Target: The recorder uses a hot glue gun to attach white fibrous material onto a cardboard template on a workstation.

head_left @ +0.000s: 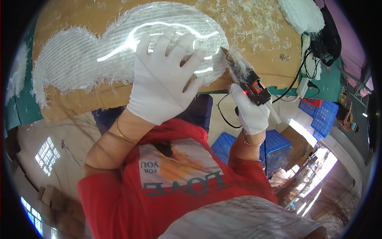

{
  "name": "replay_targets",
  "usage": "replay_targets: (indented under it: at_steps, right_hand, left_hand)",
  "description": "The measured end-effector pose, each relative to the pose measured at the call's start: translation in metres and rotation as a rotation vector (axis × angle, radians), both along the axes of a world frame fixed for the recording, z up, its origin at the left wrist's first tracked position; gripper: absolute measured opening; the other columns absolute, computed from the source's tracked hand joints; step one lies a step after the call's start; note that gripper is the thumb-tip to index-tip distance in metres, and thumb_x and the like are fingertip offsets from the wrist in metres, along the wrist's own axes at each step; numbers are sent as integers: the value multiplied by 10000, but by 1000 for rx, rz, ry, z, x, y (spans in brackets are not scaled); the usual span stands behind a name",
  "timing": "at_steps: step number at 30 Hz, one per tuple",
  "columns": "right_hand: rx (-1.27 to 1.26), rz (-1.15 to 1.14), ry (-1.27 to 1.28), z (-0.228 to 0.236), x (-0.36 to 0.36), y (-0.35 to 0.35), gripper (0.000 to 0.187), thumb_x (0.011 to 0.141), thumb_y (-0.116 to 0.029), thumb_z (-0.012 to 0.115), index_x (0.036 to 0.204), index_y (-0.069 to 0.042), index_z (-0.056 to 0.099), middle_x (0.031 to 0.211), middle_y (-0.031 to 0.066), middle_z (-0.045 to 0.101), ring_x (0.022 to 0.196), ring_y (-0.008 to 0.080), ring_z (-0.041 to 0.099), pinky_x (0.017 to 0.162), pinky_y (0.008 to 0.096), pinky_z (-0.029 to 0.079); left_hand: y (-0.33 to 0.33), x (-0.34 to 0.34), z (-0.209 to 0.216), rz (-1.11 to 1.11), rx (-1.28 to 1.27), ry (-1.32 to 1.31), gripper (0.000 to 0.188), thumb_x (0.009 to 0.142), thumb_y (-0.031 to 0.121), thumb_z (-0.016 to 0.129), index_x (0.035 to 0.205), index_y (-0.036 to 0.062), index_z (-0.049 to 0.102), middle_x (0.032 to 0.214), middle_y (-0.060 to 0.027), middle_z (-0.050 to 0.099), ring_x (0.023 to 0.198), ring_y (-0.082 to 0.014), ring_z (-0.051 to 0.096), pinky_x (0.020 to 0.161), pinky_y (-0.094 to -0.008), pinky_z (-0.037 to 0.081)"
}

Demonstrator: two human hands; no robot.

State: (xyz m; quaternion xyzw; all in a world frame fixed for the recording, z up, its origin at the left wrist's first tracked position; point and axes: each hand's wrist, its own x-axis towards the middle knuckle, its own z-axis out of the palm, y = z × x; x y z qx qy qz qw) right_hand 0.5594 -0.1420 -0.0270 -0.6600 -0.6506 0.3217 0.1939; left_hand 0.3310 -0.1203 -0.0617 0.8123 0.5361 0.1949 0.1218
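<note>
Here:
- The left hand (pixel 164 79), white-gloved, lies flat with fingers spread on the white woven fibre sheet (pixel 119 51).
- That sheet rests on a brown cardboard-covered table (pixel 71 18).
- The right hand (pixel 250 113) is clamped around a black heat tool (pixel 248 81), its tip touching the sheet's frayed edge.

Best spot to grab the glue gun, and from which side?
Take the glue gun by its rear body, coming from below right, as the right hand does. The nozzle points up-left at the white mesh sheet edge, so keep clear of the tip.

Fibre scraps (pixel 254 20) beyond — bare cardboard (pixel 274 63) rightward
</note>
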Motion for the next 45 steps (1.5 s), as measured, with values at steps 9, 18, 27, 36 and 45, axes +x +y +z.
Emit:
replay_targets:
  at_steps: [9, 18, 27, 36, 45]
  right_hand:
    - [61, 62, -4, -2, 8, -25, 293, 853, -69, 775, 1123, 28, 716, 940, 41, 709, 816, 92, 626, 733, 258, 510]
    - [-140, -249, 223, -3, 3, -44, 296, 863, -63, 733, 1149, 6, 701, 935, 32, 717, 800, 109, 640, 729, 298, 526]
    - [17, -380, 430, 1, -3, -32, 246, 900, -26, 649, 1137, 19, 695, 935, 36, 713, 731, 78, 586, 644, 242, 451]
    - [14, -212, 488, -8, 9, -38, 317, 879, -45, 721, 1190, 18, 703, 965, 41, 730, 771, 71, 619, 667, 244, 481]
    - [-30, -194, 425, -1, 2, -30, 325, 871, -39, 741, 1183, 43, 697, 1000, 29, 715, 864, 89, 634, 771, 255, 507]
  left_hand:
    - [1, -1, 4, -21, 19, -18, 495, 808, 338, 715, 1267, 157, 672, 1407, -119, 555, 1293, -375, 470, 1126, -562, 288]
    - [0, -9, 4, -21, -13, -144, 526, 755, 213, 697, 1268, 109, 649, 1351, -144, 599, 1301, -400, 490, 1129, -566, 306]
    - [-1, -13, -4, -101, 46, -249, 340, 813, 116, 648, 1151, 102, 672, 1321, -132, 610, 1289, -399, 504, 1142, -576, 293]
    - [6, -19, 4, -252, 57, -104, 326, 825, 124, 646, 1150, 114, 677, 1356, -124, 572, 1269, -398, 493, 1079, -534, 336]
    - [3, -17, 1, -218, 52, -111, 389, 820, 108, 661, 1209, 113, 663, 1361, -120, 587, 1298, -409, 498, 1111, -555, 307]
